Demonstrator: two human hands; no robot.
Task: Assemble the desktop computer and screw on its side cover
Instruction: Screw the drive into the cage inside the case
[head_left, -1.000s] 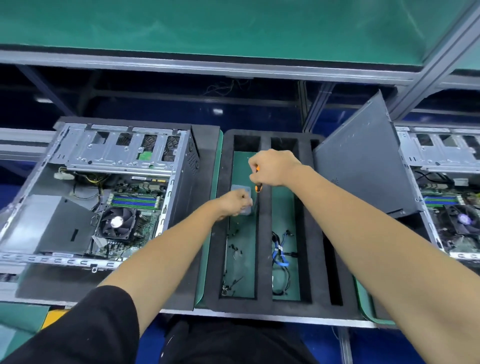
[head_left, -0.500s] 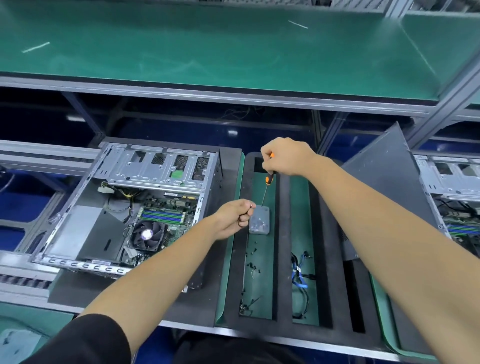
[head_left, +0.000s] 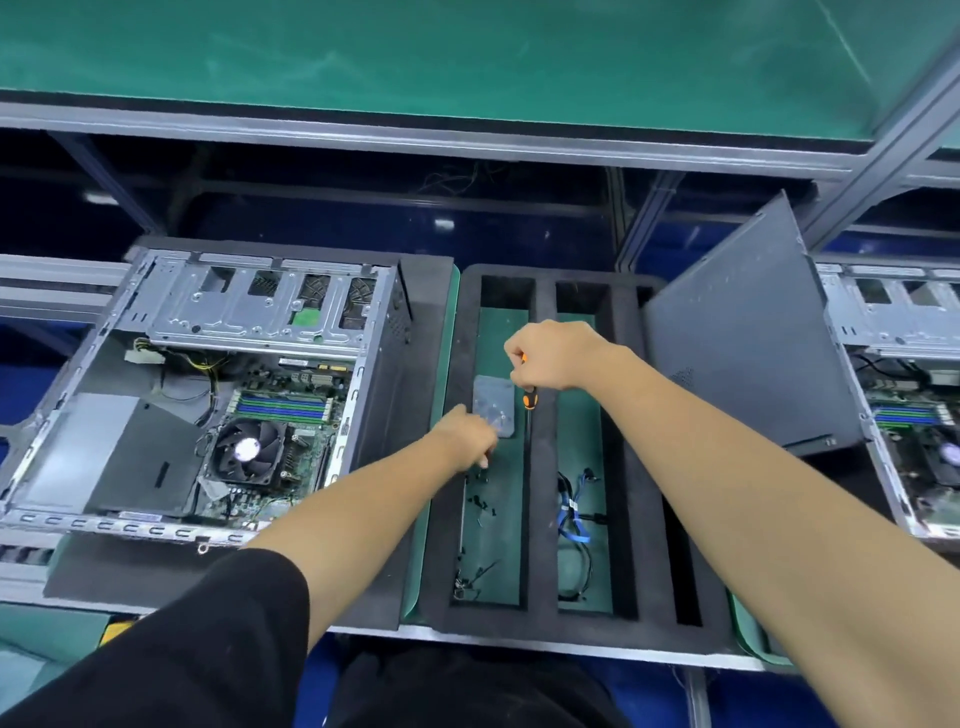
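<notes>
— Both hands are over the black foam tray (head_left: 540, 616)? What do they do?

— Yes. The right hand (head_left: 556, 356) is curled around a screwdriver (head_left: 529, 402) with an orange and black handle, tip pointing down. The left hand (head_left: 467, 439) has its fingers bent down at the small black screws (head_left: 480, 501); whether it pinches one, nobody can tell.

— And the computer?

— The open computer case (head_left: 208, 395) lies left of the tray. The dark side cover (head_left: 737, 348) leans at the tray's right.

head cam | looks forward and down — foam tray (head_left: 540, 519) close below | single view
</notes>
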